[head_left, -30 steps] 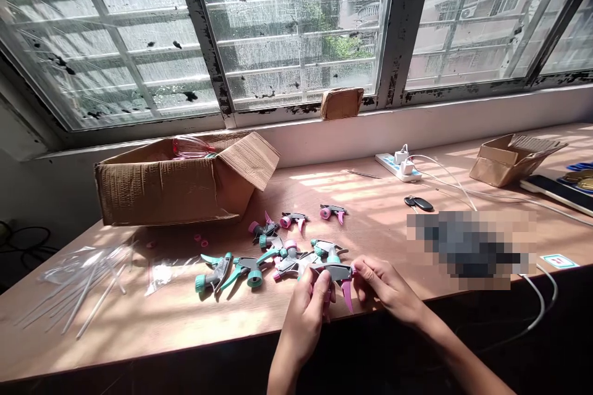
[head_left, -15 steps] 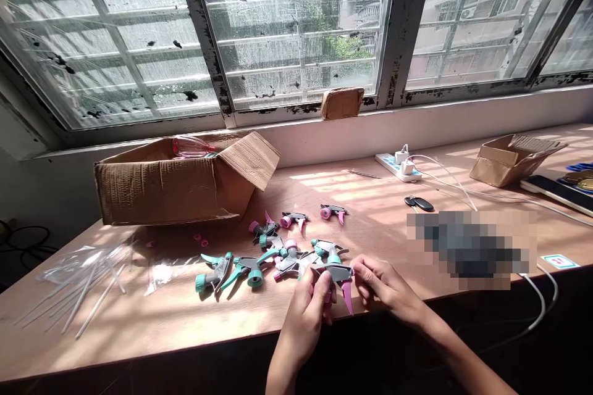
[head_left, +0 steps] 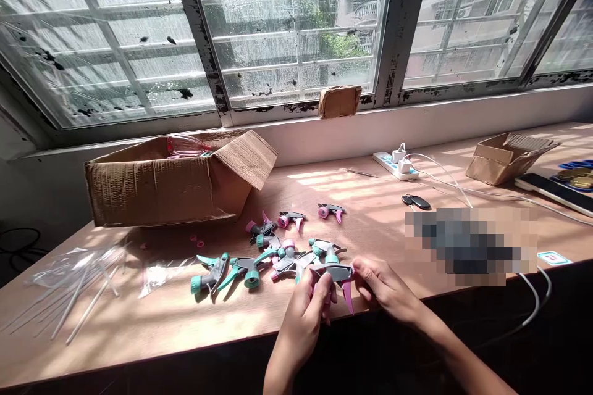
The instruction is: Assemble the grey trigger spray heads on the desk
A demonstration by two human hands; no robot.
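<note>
A grey and pink trigger spray head point(head_left: 340, 273) is held over the table's front edge, its pink trigger pointing down. My left hand point(head_left: 309, 303) is closed around its body and collar. At the nozzle end, the fingertips of my right hand point(head_left: 380, 284) pinch a small pink part, mostly hidden by the fingers. Just beyond lie several spray heads, among them a teal and grey one point(head_left: 210, 278) at the left and a pink and grey one point(head_left: 331, 212) farther back. Small pink rings point(head_left: 199, 244) rest to the left of the pile.
An open cardboard box point(head_left: 152, 191) stands at the back left. Thin white tubes point(head_left: 86, 311) and clear plastic bags point(head_left: 160, 274) lie in front of it. A power strip point(head_left: 395, 166), black key fob point(head_left: 420, 202), small carton point(head_left: 500, 160) and blurred dark object point(head_left: 463, 244) are on the right.
The camera view has shifted slightly. Both hands keep nearly the same grip on the spray head, with the right fingers still at its nozzle.
</note>
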